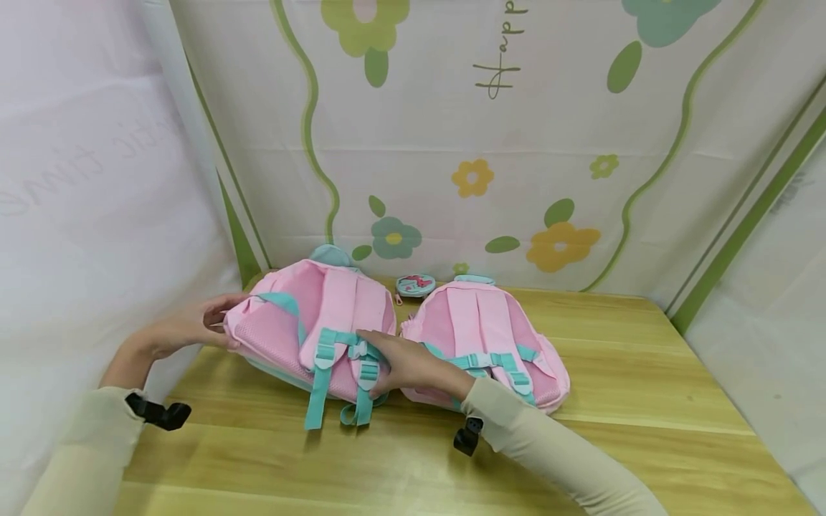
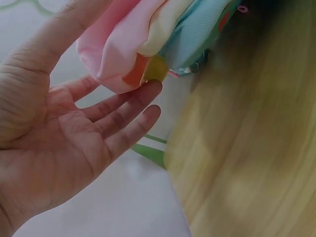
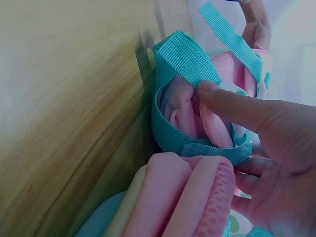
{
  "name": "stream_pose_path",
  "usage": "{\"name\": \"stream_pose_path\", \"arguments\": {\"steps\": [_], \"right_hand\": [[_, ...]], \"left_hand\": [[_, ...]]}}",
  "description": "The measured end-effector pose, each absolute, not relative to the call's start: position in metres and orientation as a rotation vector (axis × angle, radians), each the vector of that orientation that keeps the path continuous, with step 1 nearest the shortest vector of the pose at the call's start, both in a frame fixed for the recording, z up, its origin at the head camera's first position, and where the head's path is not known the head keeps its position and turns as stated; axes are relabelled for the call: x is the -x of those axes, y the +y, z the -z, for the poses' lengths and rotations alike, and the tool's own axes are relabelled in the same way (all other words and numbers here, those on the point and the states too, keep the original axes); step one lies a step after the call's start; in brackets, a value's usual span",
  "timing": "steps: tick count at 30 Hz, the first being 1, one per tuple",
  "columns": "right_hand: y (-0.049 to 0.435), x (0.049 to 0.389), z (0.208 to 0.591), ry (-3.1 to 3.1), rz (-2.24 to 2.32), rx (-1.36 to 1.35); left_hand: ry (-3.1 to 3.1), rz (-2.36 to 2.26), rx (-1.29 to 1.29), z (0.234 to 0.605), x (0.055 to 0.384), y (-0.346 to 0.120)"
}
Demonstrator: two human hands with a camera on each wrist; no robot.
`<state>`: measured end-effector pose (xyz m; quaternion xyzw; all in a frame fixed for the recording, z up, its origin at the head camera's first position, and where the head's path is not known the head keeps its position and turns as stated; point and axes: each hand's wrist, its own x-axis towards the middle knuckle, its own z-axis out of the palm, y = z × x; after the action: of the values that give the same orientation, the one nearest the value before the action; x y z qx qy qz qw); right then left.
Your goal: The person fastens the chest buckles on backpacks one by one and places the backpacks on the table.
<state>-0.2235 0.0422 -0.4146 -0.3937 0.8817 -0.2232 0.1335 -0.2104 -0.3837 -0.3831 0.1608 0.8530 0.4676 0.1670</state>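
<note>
Two pink backpacks with teal straps lie back-side up on the wooden table. My left hand is at the left end of the left backpack. In the left wrist view the left hand shows an open palm, its fingertips touching the backpack's corner and the thumb lying along the fabric. My right hand lies on that backpack's lower right, by the teal chest strap. The right wrist view shows the right hand pinching the padded pink shoulder strap and teal webbing between thumb and fingers. The right backpack lies untouched beside my right forearm.
A small round teal pouch sits behind and between the backpacks, against the floral cloth backdrop. A white cloth wall closes the left side, near the left backpack. Bare wood stretches along the table's front and right.
</note>
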Motion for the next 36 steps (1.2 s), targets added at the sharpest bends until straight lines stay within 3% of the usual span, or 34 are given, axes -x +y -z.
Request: {"name": "stream_pose_path", "arguments": {"steps": [36], "right_hand": [[0.038, 0.221, 0.419, 2.558, 0.640, 1.094]], "left_hand": [[2.297, -1.199, -0.428, 0.414, 0.213, -0.395]]}}
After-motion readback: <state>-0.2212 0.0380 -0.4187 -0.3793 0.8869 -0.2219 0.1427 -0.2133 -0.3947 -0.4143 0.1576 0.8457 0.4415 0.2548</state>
